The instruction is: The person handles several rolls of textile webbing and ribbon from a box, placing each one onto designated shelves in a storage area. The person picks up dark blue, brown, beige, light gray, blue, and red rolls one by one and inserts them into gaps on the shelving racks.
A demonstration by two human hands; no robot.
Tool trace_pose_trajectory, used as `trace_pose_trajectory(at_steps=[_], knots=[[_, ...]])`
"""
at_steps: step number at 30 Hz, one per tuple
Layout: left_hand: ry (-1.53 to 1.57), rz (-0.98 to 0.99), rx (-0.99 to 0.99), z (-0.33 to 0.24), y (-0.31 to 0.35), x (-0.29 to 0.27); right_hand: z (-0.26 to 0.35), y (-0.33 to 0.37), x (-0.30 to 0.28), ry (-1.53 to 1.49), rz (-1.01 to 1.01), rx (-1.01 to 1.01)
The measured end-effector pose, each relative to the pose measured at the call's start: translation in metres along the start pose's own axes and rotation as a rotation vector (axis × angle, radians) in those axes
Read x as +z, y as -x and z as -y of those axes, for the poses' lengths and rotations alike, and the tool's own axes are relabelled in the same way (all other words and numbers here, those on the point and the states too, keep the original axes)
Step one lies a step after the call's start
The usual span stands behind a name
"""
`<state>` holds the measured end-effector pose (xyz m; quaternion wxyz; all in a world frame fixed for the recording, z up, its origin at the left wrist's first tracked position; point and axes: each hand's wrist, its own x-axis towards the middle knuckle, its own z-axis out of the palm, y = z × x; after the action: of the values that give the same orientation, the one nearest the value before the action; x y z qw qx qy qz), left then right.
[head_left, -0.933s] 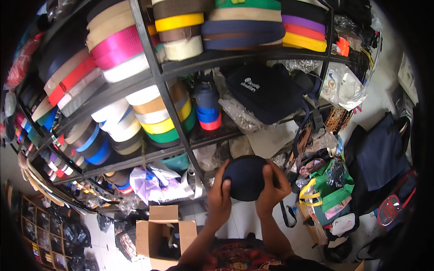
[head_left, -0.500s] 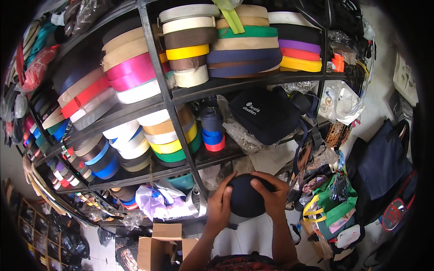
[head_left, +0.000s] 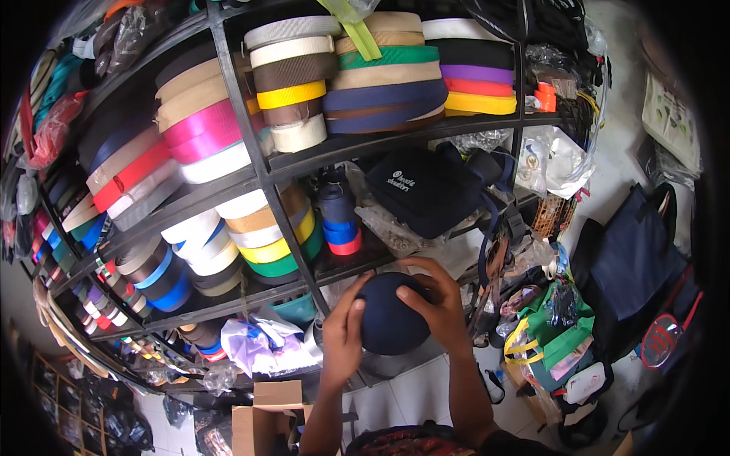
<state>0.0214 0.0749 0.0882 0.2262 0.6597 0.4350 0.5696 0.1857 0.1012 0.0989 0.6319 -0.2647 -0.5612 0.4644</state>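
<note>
Between my two hands is a round, dark navy roll (head_left: 394, 321), its broad smooth face turned up toward me; it looks like coiled webbing, though the single layers do not show. My left hand (head_left: 344, 328) grips its left edge, with the thumb along the rim. On the other side my right hand (head_left: 439, 308) holds the right edge, its thumb pressed on the face and its fingers over the far rim. The roll is held up in front of the shelf's lower part, above the tiled floor.
A black metal shelf (head_left: 266, 178) bears stacked webbing rolls (head_left: 384, 95) in many colours. A black bag (head_left: 422, 190) rests on its middle level. Below stand an open cardboard box (head_left: 277, 395) and a green bag (head_left: 559, 323); a racket (head_left: 663, 338) leans at right.
The scene has shifted left in the view. My hands still hold the navy roll, whose face now shows larger and more fully, and my right fingers have lifted somewhat at its far edge.
</note>
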Motion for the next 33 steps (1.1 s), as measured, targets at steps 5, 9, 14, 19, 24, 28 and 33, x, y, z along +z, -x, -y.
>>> trace_pose_trajectory(at_steps=[5,9,14,19,24,28,33], knots=[[-0.018,-0.139,-0.009,-0.006,-0.006,0.011,0.001,-0.007,0.014,0.082,-0.265,-0.148],[0.052,-0.231,0.001,-0.025,-0.007,0.034,-0.010,-0.010,0.031,-0.128,-0.649,-0.260],[0.039,-0.322,0.113,-0.028,-0.011,0.020,-0.015,-0.007,0.037,-0.113,-0.451,-0.243],[0.078,-0.119,0.069,-0.023,-0.016,-0.001,0.018,-0.017,0.013,0.035,-0.138,-0.174],[0.044,-0.350,0.114,-0.036,-0.019,0.037,0.004,-0.018,0.044,-0.256,-0.632,-0.224],[0.016,-0.415,0.121,-0.031,-0.022,0.026,-0.002,-0.014,0.047,-0.140,-0.451,-0.213],[-0.088,-0.159,0.143,-0.036,-0.031,-0.009,0.021,-0.029,0.015,-0.078,-0.060,-0.127]])
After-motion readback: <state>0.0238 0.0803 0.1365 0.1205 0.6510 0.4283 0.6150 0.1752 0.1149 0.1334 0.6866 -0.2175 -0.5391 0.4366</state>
